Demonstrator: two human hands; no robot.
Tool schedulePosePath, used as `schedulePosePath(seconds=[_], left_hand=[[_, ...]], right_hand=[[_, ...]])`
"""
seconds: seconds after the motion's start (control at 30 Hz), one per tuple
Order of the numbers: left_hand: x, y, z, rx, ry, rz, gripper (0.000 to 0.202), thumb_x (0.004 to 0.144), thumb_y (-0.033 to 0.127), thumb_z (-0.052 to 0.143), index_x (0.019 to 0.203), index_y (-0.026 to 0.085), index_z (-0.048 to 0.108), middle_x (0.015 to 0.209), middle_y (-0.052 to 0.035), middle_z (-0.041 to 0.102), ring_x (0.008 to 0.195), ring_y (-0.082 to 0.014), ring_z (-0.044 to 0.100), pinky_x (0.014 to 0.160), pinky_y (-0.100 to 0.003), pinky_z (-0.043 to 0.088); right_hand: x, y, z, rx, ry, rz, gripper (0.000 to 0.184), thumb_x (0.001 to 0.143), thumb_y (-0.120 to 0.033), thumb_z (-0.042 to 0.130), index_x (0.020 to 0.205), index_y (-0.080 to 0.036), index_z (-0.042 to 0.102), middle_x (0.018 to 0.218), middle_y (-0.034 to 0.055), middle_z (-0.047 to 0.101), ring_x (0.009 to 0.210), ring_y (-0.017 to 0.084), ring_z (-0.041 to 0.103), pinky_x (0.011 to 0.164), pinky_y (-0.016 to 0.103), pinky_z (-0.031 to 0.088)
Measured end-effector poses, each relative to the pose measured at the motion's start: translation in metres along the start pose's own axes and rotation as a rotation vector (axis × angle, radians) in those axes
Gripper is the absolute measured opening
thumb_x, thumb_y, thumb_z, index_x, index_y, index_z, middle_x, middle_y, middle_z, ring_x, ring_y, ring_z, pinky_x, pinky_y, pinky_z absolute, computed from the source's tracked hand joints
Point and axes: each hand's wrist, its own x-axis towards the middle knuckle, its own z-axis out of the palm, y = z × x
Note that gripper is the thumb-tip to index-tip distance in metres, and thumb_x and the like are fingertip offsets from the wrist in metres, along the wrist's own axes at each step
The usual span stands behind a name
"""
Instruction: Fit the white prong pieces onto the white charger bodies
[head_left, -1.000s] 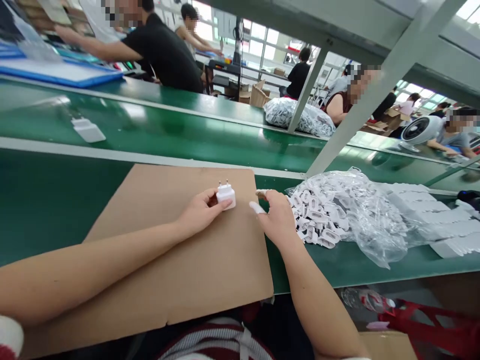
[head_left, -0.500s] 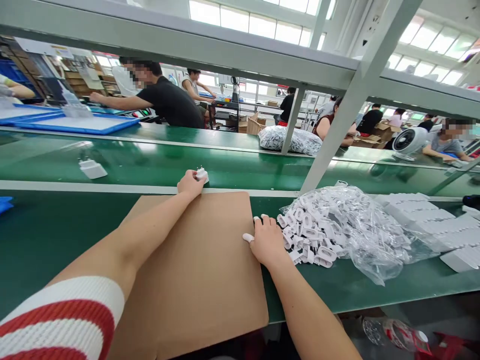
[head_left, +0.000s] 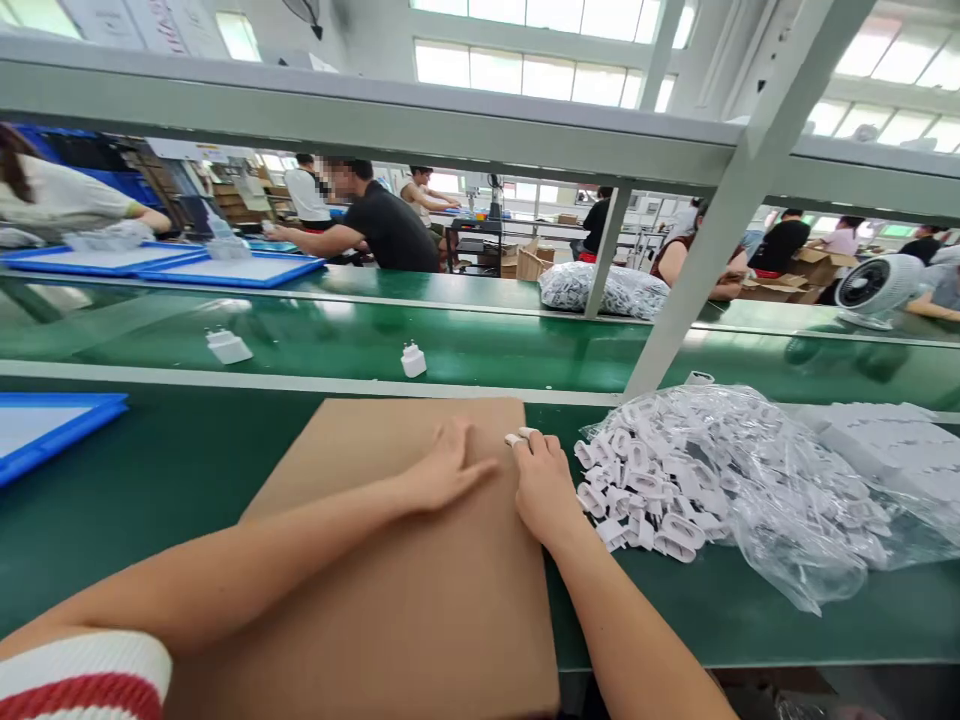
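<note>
My left hand [head_left: 448, 465] is empty and reaches over the brown cardboard [head_left: 375, 590], its fingers and thumb apart. My right hand [head_left: 544, 485] rests at the cardboard's right edge, with white covers on some fingertips; its fingers are a little bent and I see nothing held in them. Right beside it lies a pile of white plastic plug casings [head_left: 645, 490], spilling from a clear bag [head_left: 795, 530]. A white plug charger [head_left: 413, 360] with its pins up stands on the green conveyor beyond the cardboard. Farther left on the conveyor is another white charger [head_left: 229, 347].
White blocks in rows [head_left: 885, 440] stand at the far right. A blue-rimmed tray [head_left: 60, 425] is at the left. A grey metal post [head_left: 697, 250] and crossbar span the front. Beyond are a full bag [head_left: 600, 288], a fan [head_left: 877, 288] and several co-workers.
My left hand has let go of the charger on the conveyor and come back rightward over the cardboard. My right hand stays by the edge, its thumb now out of sight. The view has turned left.
</note>
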Motion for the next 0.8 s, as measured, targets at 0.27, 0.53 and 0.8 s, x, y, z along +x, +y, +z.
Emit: schedulePosePath(seconds=[0.27,0.53,0.8], left_hand=[[-0.027,0.034,0.01,-0.397,-0.031,0.234,0.087,0.08,0.043,0.077,0.154,0.021,0.038,0.159,-0.0204,0.042,0.151,-0.0385,0.037,0.128,-0.054,0.028],[-0.021,0.03,0.012,-0.623,-0.02,0.229,0.024,0.09,0.029,0.066,0.112,0.019,0.068,0.109,-0.0087,0.074,0.103,-0.0251,0.07,0.096,-0.04,0.056],[-0.027,0.031,0.02,-0.496,0.019,0.267,0.025,0.091,0.034,0.061,0.108,0.022,0.074,0.112,-0.0094,0.075,0.104,-0.0272,0.068,0.099,-0.043,0.056]], right_hand=[[0.003,-0.004,0.014,0.335,0.138,-0.117,0.069,0.074,0.007,0.041,0.134,-0.019,0.061,0.127,0.014,0.062,0.122,0.03,0.055,0.11,0.05,0.049],[0.004,0.004,0.022,0.49,0.219,-0.221,0.053,0.09,-0.004,0.043,0.137,-0.024,0.057,0.124,0.0128,0.062,0.118,0.026,0.063,0.099,0.045,0.057],[-0.018,-0.02,-0.022,0.546,0.54,-0.327,0.037,0.095,-0.016,0.05,0.128,-0.024,0.063,0.102,0.0094,0.071,0.094,0.022,0.068,0.081,0.034,0.059]])
